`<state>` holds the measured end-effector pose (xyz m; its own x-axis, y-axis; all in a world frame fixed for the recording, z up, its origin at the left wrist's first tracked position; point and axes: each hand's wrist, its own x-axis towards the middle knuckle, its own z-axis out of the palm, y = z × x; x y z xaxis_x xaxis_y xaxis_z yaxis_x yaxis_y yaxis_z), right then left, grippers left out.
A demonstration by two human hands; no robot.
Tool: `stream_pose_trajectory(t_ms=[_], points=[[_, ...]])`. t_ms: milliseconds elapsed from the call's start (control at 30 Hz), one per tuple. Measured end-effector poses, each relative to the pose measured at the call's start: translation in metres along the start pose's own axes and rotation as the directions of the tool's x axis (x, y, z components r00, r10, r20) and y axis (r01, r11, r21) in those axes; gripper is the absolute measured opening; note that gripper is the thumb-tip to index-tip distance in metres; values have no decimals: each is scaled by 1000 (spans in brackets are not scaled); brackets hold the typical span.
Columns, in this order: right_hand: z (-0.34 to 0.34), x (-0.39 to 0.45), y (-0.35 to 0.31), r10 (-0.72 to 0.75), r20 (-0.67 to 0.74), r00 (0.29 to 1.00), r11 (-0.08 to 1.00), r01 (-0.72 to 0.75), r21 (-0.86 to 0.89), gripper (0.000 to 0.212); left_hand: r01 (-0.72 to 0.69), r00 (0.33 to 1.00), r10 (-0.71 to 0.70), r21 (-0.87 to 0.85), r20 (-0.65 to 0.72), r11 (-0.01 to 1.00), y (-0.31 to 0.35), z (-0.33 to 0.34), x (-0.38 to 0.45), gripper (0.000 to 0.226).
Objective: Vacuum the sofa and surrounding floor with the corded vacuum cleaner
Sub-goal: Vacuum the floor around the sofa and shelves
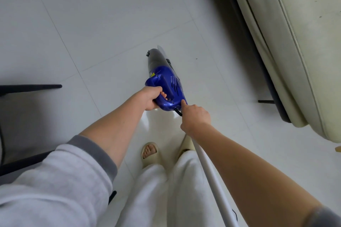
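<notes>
- The left hand (151,100) grips the handle of the blue handheld vacuum cleaner (164,83), its fingers (163,96) curled through the handle loop.
- The vacuum cleaner is held above the white tiled floor (92,33), its grey translucent nose pointing away from the person, toward the upper edge of the view.
- The right hand (195,118) is at the rear end of the vacuum, where the black cord (178,112) comes out; its index finger is extended and touches the blue body, and the other fingers are curled. Whether they hold the cord or the white tube cannot be told.
- A white tube (212,175) runs from under the right hand down along the right forearm.
- The cream sofa (295,42) stands at the right, well apart from the vacuum, with a dark leg (265,101) on the floor.
- Two feet in beige slippers (149,153) stand on the floor below the hands.
- A dark chair leg (31,86) reaches in from the left edge.
</notes>
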<state>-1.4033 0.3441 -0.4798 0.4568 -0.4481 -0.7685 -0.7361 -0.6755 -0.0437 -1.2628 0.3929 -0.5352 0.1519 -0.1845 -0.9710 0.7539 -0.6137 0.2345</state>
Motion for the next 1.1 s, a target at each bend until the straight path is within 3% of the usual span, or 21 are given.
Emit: stream_pose_trajectory(t_ms=[300, 533, 733, 1100], points=[[-31, 49, 28, -62, -29, 998, 997, 61, -38, 54, -18, 999, 15, -86, -29, 996, 40, 30, 20, 17], [-53, 60, 67, -91, 30, 995, 996, 91, -12, 74, -21, 996, 16, -63, -84, 998, 57, 68, 22, 13], [-64, 40, 98, -29, 84, 996, 995, 20, 102, 72, -12, 995, 18, 59, -103, 998, 63, 109, 9, 14], [-52, 9, 162, 59, 88, 994, 978, -76, 196, 68, 14, 999, -8, 129, -50, 991, 37, 183, -2, 20]])
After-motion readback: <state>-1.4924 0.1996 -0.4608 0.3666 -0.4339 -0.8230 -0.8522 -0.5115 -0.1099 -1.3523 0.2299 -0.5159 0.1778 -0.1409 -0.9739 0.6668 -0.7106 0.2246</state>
